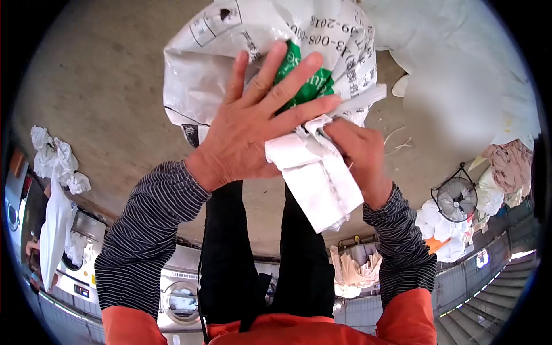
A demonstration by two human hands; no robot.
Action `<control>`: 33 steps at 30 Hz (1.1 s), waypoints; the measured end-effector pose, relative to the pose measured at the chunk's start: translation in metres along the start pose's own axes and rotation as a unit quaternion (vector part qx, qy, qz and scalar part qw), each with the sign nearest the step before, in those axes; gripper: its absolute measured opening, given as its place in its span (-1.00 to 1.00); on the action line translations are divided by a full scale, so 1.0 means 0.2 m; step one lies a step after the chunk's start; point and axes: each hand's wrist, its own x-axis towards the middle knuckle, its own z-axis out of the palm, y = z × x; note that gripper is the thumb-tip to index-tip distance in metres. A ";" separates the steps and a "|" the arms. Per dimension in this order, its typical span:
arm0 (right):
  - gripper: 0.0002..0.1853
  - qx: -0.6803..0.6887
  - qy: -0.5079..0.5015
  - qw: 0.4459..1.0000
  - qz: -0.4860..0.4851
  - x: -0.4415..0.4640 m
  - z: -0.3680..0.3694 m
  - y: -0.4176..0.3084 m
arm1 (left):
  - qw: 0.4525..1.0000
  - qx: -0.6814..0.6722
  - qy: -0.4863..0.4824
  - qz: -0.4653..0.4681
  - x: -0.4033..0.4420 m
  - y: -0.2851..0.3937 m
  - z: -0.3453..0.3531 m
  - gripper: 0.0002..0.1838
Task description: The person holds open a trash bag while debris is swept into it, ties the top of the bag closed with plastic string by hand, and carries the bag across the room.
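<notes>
A white plastic sack (195,75) with black print and a green patch lies in front of me at the top centre. My left hand (259,118) rests on it, palm down, with its fingers spread. My right hand (359,155) is closed on the gathered white end of the sack (325,178), which folds down toward my legs. That end passes beside my left hand's little finger and palm. The fingertips of my right hand are partly hidden behind the folds.
White cloth (454,34) is heaped at the upper right. A black fan (457,198) stands at the right by more cloth. At the left, white cloth (54,215) hangs near a person's arm. Washing machines (181,299) are at the lower left.
</notes>
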 end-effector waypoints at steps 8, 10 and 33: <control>-0.64 0.147 -0.027 0.987 0.066 0.06 0.00 0.04 | 0.996 -0.029 0.086 0.014 0.03 -0.04 0.01 -0.58; -0.66 0.175 -0.009 0.981 0.079 0.05 -0.05 0.07 | 0.996 -0.025 0.086 0.011 0.06 -0.02 0.01 -0.58; -0.90 0.337 -0.008 0.917 0.215 0.09 -0.01 -0.10 | 0.996 0.009 0.088 -0.002 0.02 -0.08 0.06 -0.71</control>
